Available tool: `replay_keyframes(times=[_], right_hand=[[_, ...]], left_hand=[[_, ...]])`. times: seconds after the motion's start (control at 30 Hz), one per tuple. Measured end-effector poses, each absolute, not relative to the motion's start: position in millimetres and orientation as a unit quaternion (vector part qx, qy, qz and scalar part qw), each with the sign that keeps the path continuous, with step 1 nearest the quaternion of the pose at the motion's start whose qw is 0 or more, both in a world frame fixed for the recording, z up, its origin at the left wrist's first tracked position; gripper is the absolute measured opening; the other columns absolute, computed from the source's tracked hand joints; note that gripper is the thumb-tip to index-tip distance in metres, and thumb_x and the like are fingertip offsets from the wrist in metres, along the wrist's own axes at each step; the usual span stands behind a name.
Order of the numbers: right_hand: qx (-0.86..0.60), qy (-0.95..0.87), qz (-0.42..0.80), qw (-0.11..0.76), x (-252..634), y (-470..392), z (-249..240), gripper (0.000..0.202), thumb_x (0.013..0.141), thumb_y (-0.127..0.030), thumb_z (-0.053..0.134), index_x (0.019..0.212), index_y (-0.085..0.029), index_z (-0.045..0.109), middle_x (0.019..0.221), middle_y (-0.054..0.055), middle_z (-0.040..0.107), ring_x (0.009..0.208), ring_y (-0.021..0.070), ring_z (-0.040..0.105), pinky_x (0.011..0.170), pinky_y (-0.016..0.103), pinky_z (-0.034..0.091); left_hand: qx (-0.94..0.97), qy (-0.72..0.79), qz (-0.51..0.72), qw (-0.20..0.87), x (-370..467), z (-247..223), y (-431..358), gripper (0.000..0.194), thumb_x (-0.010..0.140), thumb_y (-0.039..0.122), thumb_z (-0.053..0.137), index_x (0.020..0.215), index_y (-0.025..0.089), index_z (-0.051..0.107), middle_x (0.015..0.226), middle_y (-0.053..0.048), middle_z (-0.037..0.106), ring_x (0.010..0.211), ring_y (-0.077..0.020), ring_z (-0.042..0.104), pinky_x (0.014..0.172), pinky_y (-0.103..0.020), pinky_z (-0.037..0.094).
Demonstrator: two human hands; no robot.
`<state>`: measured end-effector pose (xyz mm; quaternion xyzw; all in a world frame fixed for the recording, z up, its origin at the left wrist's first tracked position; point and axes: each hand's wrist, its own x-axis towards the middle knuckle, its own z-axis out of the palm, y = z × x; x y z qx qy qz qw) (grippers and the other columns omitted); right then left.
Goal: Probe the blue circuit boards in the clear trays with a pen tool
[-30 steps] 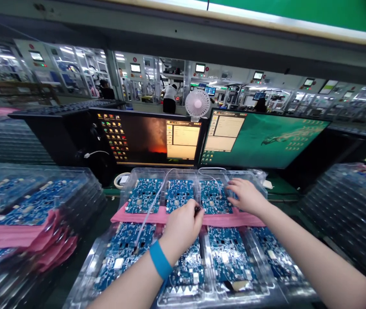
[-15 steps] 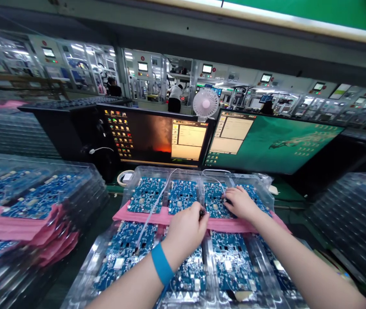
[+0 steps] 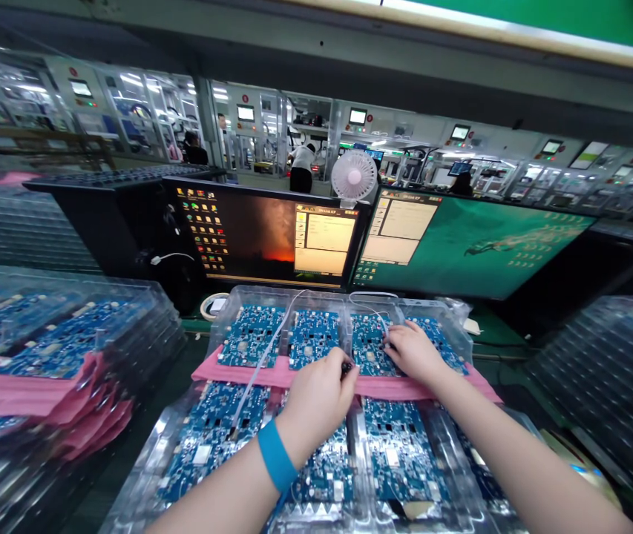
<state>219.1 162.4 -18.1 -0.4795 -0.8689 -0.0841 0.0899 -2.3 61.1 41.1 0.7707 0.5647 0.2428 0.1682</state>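
Observation:
Blue circuit boards lie in rows in a clear plastic tray, with a pink strip across the middle. My left hand, a blue band at its wrist, is closed above the strip around a small dark object whose kind I cannot make out. Over a back-row board my right hand has its fingers pinched at the end of a thin white cable; the fingertips partly hide that end. Another white cable runs across the left boards down to the front row.
Two monitors stand behind the tray, with a small fan on top between them. Stacked trays of boards rise at the left, more stacked trays at the right. A roll of tape lies by the left monitor.
Both hands stay nearly in place, with the left still closed and the right still at the cable end. The whole view has shifted very slightly.

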Motion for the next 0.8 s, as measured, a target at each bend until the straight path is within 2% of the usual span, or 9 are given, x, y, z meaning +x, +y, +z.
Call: replay_keyframes(times=[0.23, 0.4, 0.53, 0.67, 0.73, 0.8], right_hand=[[-0.478, -0.869, -0.078, 0.1, 220, 165, -19, 0.009, 0.076, -0.016, 0.054, 0.077, -0.019, 0.062, 0.104, 0.004, 0.055, 0.107, 0.0214, 0.04, 0.095, 0.043, 0.019], [-0.475, -0.87, -0.082, 0.105, 221, 165, -21, 0.007, 0.074, -0.018, 0.056, 0.078, -0.02, 0.062, 0.105, 0.002, 0.054, 0.107, 0.0209, 0.04, 0.095, 0.044, 0.021], [-0.473, -0.869, -0.088, 0.12, 232, 164, -10, 0.018, 0.072, -0.026, 0.058, 0.088, -0.02, 0.062, 0.112, 0.005, 0.05, 0.109, 0.0248, 0.038, 0.094, 0.045, 0.025], [-0.485, -0.858, -0.083, 0.146, 280, 154, 9, 0.032, 0.079, -0.037, 0.048, 0.1, -0.016, 0.058, 0.11, 0.008, 0.051, 0.102, 0.0223, 0.046, 0.09, 0.037, 0.035], [-0.51, -0.842, -0.076, 0.16, 324, 141, 10, 0.035, 0.081, -0.042, 0.042, 0.099, -0.017, 0.058, 0.105, 0.008, 0.054, 0.097, 0.0219, 0.05, 0.087, 0.035, 0.039], [-0.594, -0.78, -0.035, 0.194, 379, 123, -4, 0.033, 0.079, -0.047, 0.044, 0.094, -0.022, 0.059, 0.101, 0.007, 0.056, 0.093, 0.022, 0.053, 0.083, 0.033, 0.042]], left_hand=[[0.77, 0.566, 0.249, 0.16, -2, 40, 61, 0.02, 0.085, 0.032, 0.034, 0.086, 0.017, 0.048, 0.075, -0.004, 0.061, 0.068, -0.0193, 0.058, 0.055, -0.028, 0.04], [0.769, 0.565, 0.253, 0.158, -3, 38, 61, 0.019, 0.085, 0.032, 0.035, 0.086, 0.018, 0.048, 0.076, -0.004, 0.061, 0.067, -0.0191, 0.057, 0.054, -0.028, 0.039], [0.767, 0.566, 0.255, 0.161, -3, 38, 61, 0.02, 0.085, 0.032, 0.034, 0.086, 0.018, 0.048, 0.074, -0.004, 0.06, 0.066, -0.0186, 0.057, 0.053, -0.027, 0.038], [0.767, 0.569, 0.247, 0.162, -3, 39, 61, 0.02, 0.085, 0.033, 0.034, 0.086, 0.017, 0.047, 0.071, -0.004, 0.06, 0.063, -0.019, 0.057, 0.05, -0.027, 0.037], [0.766, 0.57, 0.248, 0.162, -3, 39, 61, 0.02, 0.084, 0.033, 0.035, 0.086, 0.017, 0.047, 0.072, -0.004, 0.06, 0.063, -0.0195, 0.057, 0.051, -0.028, 0.038], [0.767, 0.568, 0.252, 0.164, -2, 39, 61, 0.019, 0.084, 0.032, 0.036, 0.086, 0.017, 0.047, 0.073, -0.004, 0.06, 0.064, -0.0197, 0.057, 0.051, -0.028, 0.038]])
